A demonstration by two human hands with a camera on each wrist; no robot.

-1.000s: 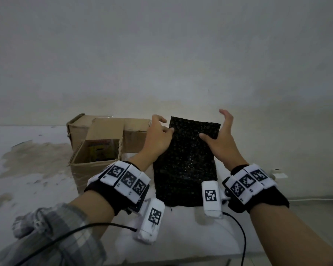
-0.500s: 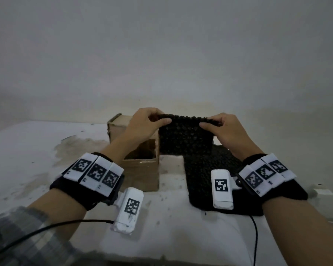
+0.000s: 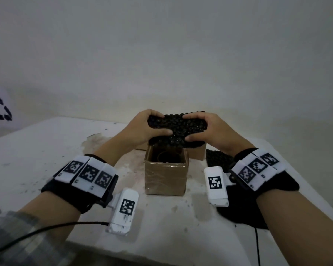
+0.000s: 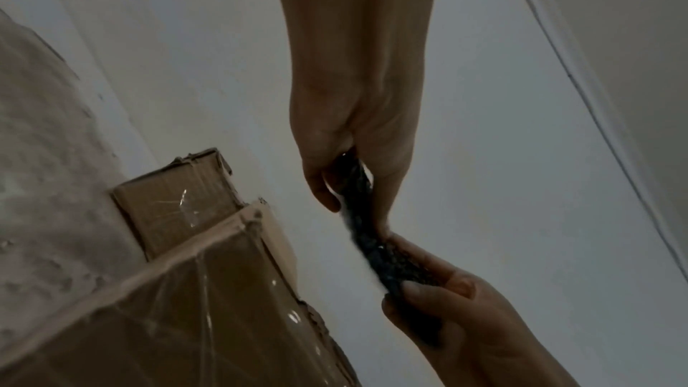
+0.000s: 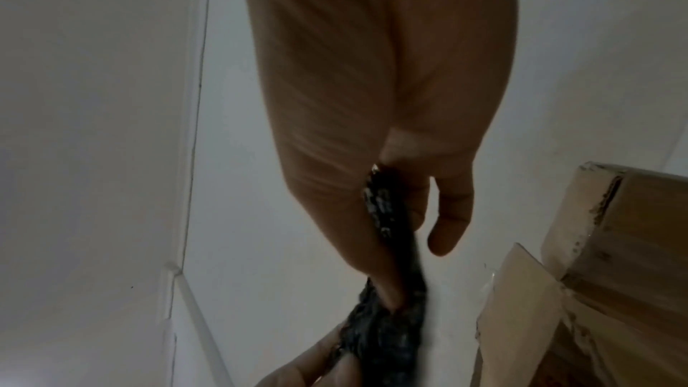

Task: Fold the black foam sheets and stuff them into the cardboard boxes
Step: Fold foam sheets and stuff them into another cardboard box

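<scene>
A folded black foam sheet (image 3: 178,127) hangs just above the open cardboard box (image 3: 165,169) at the table's middle. My left hand (image 3: 152,127) grips its left end, thumb on the near face. My right hand (image 3: 206,129) grips the right end the same way. The left wrist view shows the left hand (image 4: 353,187) pinching the foam sheet (image 4: 368,234) edge-on beside the taped box (image 4: 186,290). From the right wrist, the right hand (image 5: 394,217) holds the foam sheet (image 5: 391,275), with the box (image 5: 595,305) at the right. Something dark and round lies inside the box.
A second cardboard box (image 3: 197,152) stands behind the first. More black foam sheets (image 3: 219,160) lie on the white table (image 3: 46,150) at the right, partly under my right wrist. A white item with a recycling mark (image 3: 1,106) is at far left. The wall is close behind.
The sheet was lifted off the table, folded over between both hands, and brought left above the open box. The view has shifted so the box now sits centred.
</scene>
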